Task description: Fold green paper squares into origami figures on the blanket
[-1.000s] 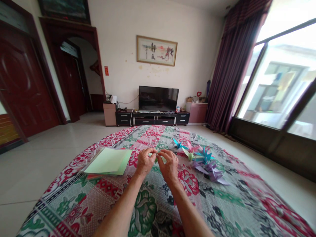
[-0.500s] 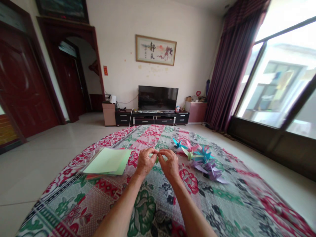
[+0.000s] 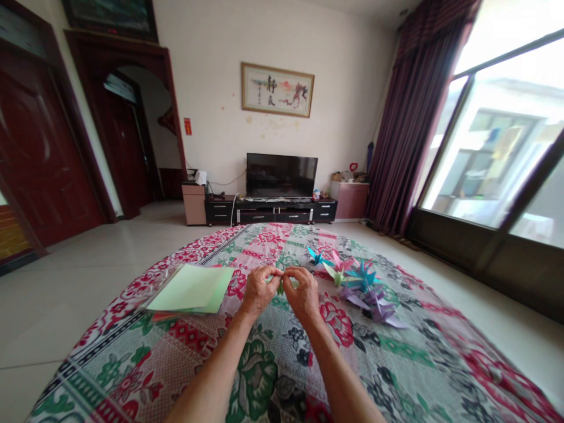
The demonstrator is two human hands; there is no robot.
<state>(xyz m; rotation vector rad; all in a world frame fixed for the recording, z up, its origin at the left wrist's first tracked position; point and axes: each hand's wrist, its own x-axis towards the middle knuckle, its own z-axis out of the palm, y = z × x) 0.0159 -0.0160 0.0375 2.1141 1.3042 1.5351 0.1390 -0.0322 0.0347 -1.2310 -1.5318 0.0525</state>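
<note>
A small piece of green paper (image 3: 281,287) is pinched between the left hand (image 3: 259,289) and the right hand (image 3: 302,291), and its shape is mostly hidden by them. To the left of the left hand, paper sheets (image 3: 190,288) are stacked, with light green on top. To the right of the right hand, blue, pink, green and purple origami cranes (image 3: 363,276) are gathered on the floral tablecloth (image 3: 253,376).

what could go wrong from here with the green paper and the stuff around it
The green paper pinched between the left hand and right hand might crease or tear if they pull unevenly. The paper cranes lie near the right hand, so a sideways sweep could bend their wings. The loose-looking paper stack might slide if the left arm brushes it.
</note>
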